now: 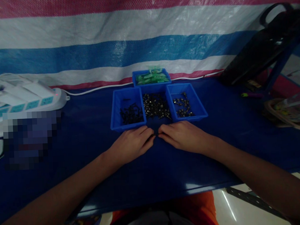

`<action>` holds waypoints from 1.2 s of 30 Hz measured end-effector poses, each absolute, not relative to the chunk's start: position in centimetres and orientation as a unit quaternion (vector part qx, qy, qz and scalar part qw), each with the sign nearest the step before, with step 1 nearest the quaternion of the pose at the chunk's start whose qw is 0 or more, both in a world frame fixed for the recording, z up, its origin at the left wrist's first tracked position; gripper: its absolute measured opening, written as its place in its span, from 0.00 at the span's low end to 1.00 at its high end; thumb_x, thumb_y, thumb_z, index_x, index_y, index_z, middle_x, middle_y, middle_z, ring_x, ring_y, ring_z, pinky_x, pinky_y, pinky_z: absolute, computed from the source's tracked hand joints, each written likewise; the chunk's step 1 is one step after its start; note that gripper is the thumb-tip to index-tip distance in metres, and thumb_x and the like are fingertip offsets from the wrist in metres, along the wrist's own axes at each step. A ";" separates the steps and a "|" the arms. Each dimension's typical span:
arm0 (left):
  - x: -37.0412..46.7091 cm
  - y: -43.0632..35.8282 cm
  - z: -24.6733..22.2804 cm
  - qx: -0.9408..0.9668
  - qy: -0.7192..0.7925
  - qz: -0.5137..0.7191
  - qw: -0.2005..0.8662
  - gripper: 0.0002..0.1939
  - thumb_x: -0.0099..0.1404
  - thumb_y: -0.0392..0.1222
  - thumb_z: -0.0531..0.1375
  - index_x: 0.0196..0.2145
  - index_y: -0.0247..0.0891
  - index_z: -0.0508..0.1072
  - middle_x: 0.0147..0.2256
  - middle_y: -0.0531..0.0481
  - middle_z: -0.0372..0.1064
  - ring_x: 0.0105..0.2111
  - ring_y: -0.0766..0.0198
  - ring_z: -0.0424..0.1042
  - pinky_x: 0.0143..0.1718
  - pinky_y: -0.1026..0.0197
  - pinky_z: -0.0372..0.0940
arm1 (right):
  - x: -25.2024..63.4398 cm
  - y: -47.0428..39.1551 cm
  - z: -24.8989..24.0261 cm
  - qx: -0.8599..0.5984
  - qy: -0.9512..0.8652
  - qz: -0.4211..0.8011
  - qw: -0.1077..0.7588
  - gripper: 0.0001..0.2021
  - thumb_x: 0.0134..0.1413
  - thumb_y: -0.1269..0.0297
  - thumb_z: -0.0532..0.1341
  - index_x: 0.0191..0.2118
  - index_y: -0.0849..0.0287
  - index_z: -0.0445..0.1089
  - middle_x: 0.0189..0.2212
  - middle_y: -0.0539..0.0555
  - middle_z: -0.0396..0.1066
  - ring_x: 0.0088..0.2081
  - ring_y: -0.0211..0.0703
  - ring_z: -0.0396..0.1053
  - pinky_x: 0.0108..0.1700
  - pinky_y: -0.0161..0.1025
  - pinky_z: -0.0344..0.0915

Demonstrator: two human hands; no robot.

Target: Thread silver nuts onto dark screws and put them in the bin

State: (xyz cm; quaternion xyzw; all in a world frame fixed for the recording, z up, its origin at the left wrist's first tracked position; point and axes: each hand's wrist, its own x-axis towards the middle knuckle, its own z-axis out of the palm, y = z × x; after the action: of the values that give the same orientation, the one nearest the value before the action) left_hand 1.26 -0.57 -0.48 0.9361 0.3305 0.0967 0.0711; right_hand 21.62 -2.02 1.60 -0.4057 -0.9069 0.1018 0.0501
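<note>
My left hand (133,143) is closed in a pinch just in front of the left blue bin (115,109), which holds small black screw-like pieces (131,114). Facing it across a small gap, my right hand (183,136) is also pinched closed, near the right blue bin (198,103). Whatever the fingertips hold is too small and dark to make out. Small shiny metal pieces, like screws (183,106), lie scattered in the right bin. Between the two bins is a heap of mixed dark and shiny small pieces (156,105).
Behind stands a blue bin (134,79) of green plastic packets (152,76). A white power strip (57,98) with cables sits at left. At right are a black bottle (259,48) and a pinkish basket (276,117). A striped tarp (99,28) hangs behind the blue table (148,179).
</note>
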 end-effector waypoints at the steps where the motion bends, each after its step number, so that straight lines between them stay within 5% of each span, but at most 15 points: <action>1: 1.2 -0.6 -0.5 0.936 0.330 0.101 0.076 0.11 0.66 0.43 0.47 0.34 0.37 0.65 0.30 0.52 0.64 0.28 0.67 0.67 0.30 0.65 0.64 | 21.6 -2.0 1.6 -0.407 -0.907 0.103 0.044 0.07 0.60 0.64 0.50 0.36 0.60 0.62 0.27 0.51 0.70 0.28 0.37 0.68 0.28 0.34 0.52; 12: 1.1 -0.8 -0.5 0.951 0.265 0.138 0.080 0.11 0.67 0.43 0.48 0.41 0.38 0.66 0.32 0.52 0.66 0.31 0.68 0.68 0.33 0.66 0.65 | 21.6 -2.2 1.6 -0.407 -0.907 0.098 0.033 0.05 0.59 0.65 0.51 0.34 0.59 0.60 0.27 0.49 0.70 0.26 0.36 0.67 0.26 0.35 0.48; 19: 1.1 -0.7 -0.6 0.940 0.306 0.137 0.060 0.09 0.65 0.42 0.49 0.36 0.38 0.66 0.26 0.55 0.66 0.24 0.70 0.66 0.26 0.67 0.61 | 21.6 -2.1 1.6 -0.421 -0.901 0.095 0.043 0.06 0.59 0.63 0.51 0.36 0.60 0.60 0.27 0.50 0.70 0.27 0.36 0.67 0.27 0.34 0.51; 36: 1.1 -0.4 -0.6 0.947 0.294 0.115 0.064 0.08 0.65 0.41 0.48 0.35 0.37 0.66 0.25 0.56 0.67 0.24 0.69 0.67 0.24 0.66 0.58 | 21.6 -2.4 1.7 -0.367 -0.921 0.077 0.103 0.10 0.60 0.64 0.49 0.33 0.61 0.64 0.27 0.50 0.70 0.30 0.36 0.68 0.31 0.33 0.56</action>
State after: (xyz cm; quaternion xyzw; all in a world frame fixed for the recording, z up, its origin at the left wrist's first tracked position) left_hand 1.07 -0.43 -0.62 0.9467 0.2940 0.1149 0.0642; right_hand 21.63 -2.40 1.72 -0.3669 -0.9213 0.0770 0.1031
